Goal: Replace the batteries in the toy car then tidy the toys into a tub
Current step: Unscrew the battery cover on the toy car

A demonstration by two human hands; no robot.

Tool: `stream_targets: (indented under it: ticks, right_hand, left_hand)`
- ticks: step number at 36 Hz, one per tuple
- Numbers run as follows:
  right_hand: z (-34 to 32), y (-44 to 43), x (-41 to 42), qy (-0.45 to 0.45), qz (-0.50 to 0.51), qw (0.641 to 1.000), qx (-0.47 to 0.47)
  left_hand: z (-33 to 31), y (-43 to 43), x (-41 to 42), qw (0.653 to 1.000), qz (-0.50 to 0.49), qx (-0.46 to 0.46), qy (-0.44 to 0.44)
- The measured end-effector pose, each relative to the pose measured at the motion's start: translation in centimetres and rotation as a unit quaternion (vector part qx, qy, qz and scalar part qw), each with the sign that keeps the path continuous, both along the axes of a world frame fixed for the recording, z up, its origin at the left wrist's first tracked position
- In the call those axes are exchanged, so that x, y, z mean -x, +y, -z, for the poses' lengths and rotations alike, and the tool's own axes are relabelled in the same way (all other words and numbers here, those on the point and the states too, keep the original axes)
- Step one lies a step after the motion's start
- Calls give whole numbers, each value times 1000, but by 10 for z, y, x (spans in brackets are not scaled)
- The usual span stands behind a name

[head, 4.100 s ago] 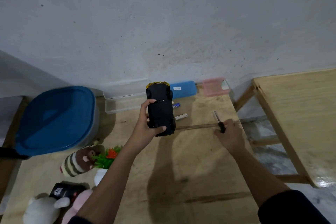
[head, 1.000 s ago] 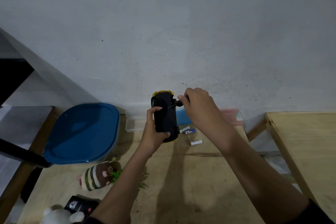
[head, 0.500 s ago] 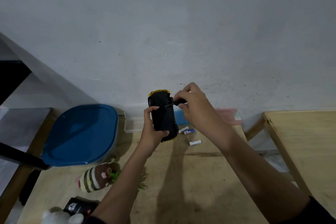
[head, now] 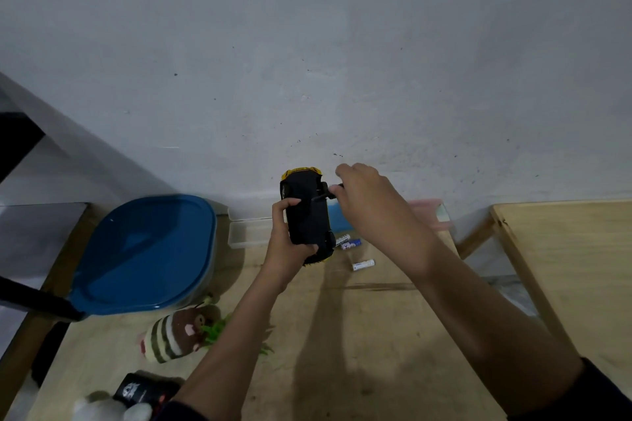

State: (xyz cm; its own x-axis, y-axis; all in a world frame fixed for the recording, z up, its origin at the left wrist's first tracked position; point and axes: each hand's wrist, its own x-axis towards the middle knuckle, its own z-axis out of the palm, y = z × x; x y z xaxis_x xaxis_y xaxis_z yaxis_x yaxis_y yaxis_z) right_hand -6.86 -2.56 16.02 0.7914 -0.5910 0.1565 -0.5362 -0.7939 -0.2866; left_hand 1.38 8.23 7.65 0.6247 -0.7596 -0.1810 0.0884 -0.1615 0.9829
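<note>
A yellow toy car (head: 306,215) is held up over the wooden table (head: 342,335) with its black underside facing me. My left hand (head: 285,243) grips its left side and lower end. My right hand (head: 362,195) grips a small black screwdriver (head: 326,195) whose tip sits on the car's underside near the top. Three batteries (head: 352,244) lie on the table just right of the car. A tub with a blue lid (head: 143,253) stands at the left.
A striped plush toy (head: 178,333) and a green plastic plant (head: 219,328) lie near the tub. A black remote (head: 143,391) and a white plush (head: 102,408) sit at the bottom left. Clear, blue and pink cases (head: 427,212) line the wall. A second table (head: 564,267) stands right.
My right hand picked up the screwdriver from the table and brought it to the car's underside. Over the last second the hand has shifted slightly on the handle; the car stays held up.
</note>
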Motion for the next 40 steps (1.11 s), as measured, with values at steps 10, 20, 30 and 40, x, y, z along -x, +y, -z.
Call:
stream_targets:
  ticks: [10, 20, 30, 40]
  right_hand:
    - [2, -11, 19, -185, 2, 976, -113]
    - [28, -29, 63, -243, 110, 943, -197]
    - [48, -9, 57, -241, 84, 937, -237]
    - [50, -7, 56, -230, 88, 940, -236]
  left_hand:
    - [8, 0, 1, 1000, 3, -10, 4]
    - [19, 8, 9, 999, 23, -42, 12]
    - [19, 1, 20, 999, 40, -29, -17]
    - [19, 2, 19, 999, 44, -11, -26]
